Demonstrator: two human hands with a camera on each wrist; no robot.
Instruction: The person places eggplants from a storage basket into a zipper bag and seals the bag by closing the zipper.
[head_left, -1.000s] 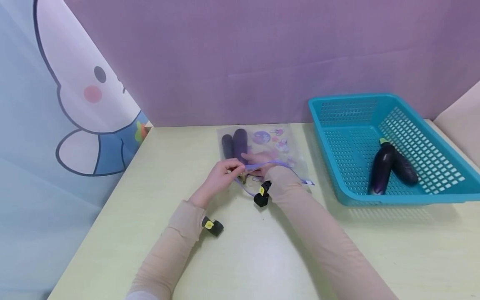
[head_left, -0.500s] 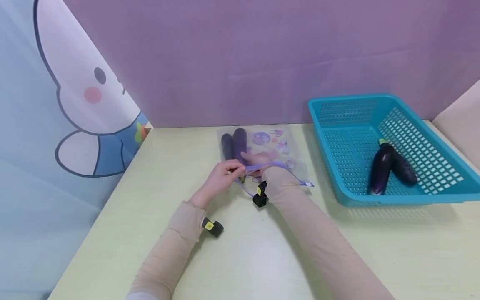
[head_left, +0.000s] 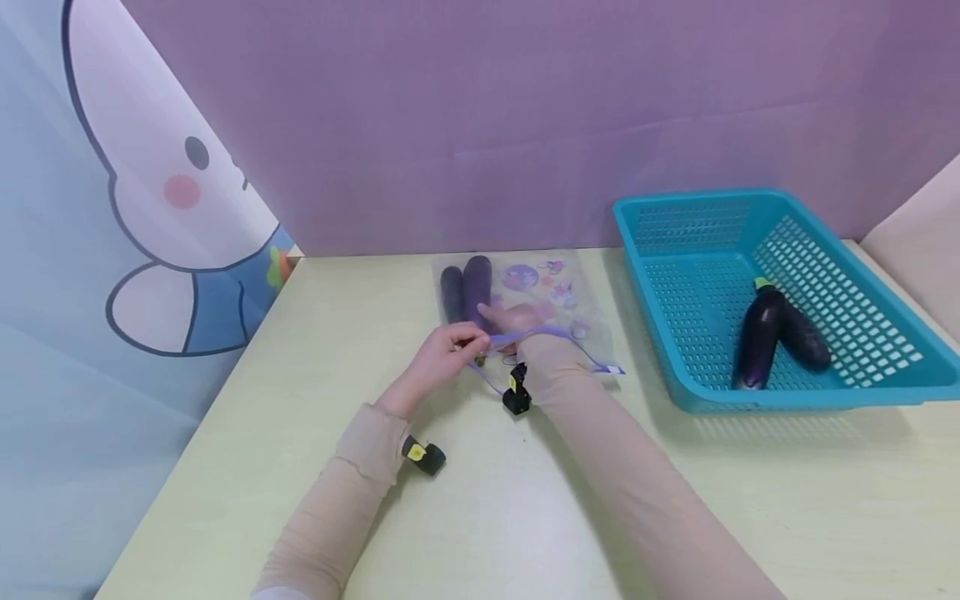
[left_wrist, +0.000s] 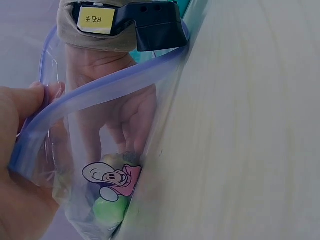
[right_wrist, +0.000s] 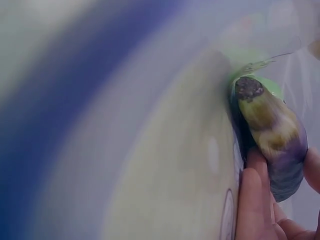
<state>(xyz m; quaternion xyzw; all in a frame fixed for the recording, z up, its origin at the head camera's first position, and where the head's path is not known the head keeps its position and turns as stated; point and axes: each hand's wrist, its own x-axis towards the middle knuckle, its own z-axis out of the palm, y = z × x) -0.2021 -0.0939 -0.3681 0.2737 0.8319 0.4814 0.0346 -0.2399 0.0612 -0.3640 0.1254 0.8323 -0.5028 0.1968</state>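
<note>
In the head view, my left hand (head_left: 442,354) pinches the purple zip edge of a clear printed zip bag (head_left: 585,287). The left wrist view shows the bag's mouth (left_wrist: 100,92) gaping, with thumb and fingers at its rim. My right hand (head_left: 521,321) reaches through the mouth into the bag. Its thumb and fingers flank an eggplant (right_wrist: 277,130), whose stem end faces the right wrist camera. A second eggplant (head_left: 452,292) lies alongside the first in the bag, to its left. Through the plastic in the left wrist view, a green stem cap (left_wrist: 110,209) shows.
A teal plastic basket (head_left: 750,400) stands to the right with two eggplants (head_left: 757,337) crossed inside. The pale table (head_left: 360,333) meets a purple cloth (head_left: 487,125) at the back. A blue cartoon cloth (head_left: 45,417) hangs at left.
My right hand and wrist have shifted very slightly left inside the bag. My left hand keeps its pinch on the rim, and the view has drifted a little.
</note>
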